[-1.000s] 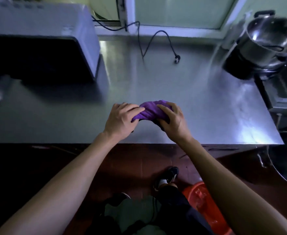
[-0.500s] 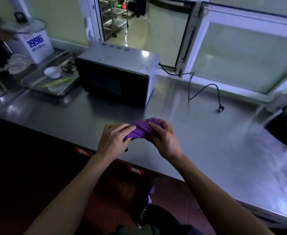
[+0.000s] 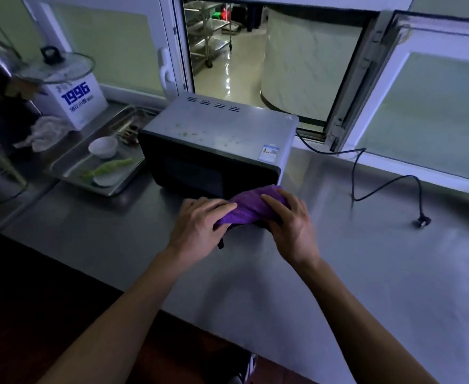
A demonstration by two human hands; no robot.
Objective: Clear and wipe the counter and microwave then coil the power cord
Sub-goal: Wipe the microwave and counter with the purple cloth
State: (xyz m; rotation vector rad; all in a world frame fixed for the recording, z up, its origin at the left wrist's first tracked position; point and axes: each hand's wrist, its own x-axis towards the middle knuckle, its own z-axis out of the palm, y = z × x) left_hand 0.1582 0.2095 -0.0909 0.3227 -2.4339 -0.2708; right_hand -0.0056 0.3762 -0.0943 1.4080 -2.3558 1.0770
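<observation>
A bunched purple cloth point(image 3: 251, 206) is held between my left hand point(image 3: 200, 223) and my right hand point(image 3: 291, 223), just above the steel counter point(image 3: 366, 259) in front of the microwave. The silver microwave point(image 3: 222, 139) with a dark door stands behind the cloth; green crumbs lie scattered on its top. Its black power cord point(image 3: 358, 176) trails from the back right corner along the counter, uncoiled, ending in a plug point(image 3: 421, 221) at the right.
Left of the microwave sits a steel tray point(image 3: 70, 164) with a white bowl point(image 3: 103, 145), a small dish and green vegetable scraps. Behind it stand a white box marked 1996 point(image 3: 74, 101) under a glass lid, and a crumpled rag. An open serving window lies behind.
My view has swung left and up, so the microwave top and tray now show. Both hands with the purple cloth have come closer to the microwave's front.
</observation>
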